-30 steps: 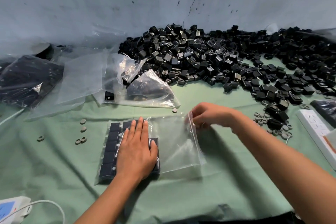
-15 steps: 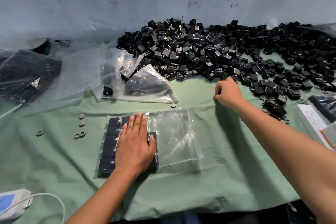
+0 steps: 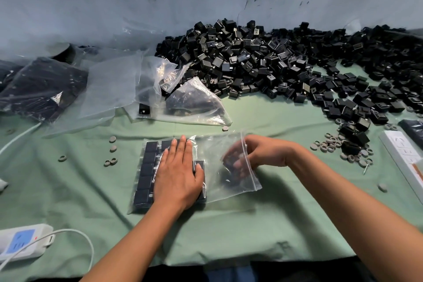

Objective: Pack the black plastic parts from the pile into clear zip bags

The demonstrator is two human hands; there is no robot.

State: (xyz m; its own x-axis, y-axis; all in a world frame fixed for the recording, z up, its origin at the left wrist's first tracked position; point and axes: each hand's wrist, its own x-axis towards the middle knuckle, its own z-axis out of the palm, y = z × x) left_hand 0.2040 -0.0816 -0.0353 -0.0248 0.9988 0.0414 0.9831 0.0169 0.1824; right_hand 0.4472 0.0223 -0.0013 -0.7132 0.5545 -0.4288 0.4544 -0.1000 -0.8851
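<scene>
A clear zip bag point(image 3: 215, 181) lies flat on the green cloth in front of me. Black plastic parts point(image 3: 146, 174) sit in neat rows in its left half. My left hand point(image 3: 178, 176) presses flat on those rows, fingers spread. My right hand point(image 3: 258, 153) is at the bag's open right end, fingers inside the mouth, closed on a black part point(image 3: 231, 162) that shows blurred through the plastic. A big pile of black parts point(image 3: 263, 64) fills the back of the table against the wall.
Empty and crumpled clear bags point(image 3: 128, 89) lie at the back left, beside filled dark bags point(image 3: 39, 87). Grey rings point(image 3: 332, 144) are scattered at the right and left. A white power strip point(image 3: 402, 153) lies at right, another point(image 3: 20, 242) at the front left.
My right hand reached to the pile's edge, then came back to the bag's mouth with a black part. My left hand stayed flat on the rows.
</scene>
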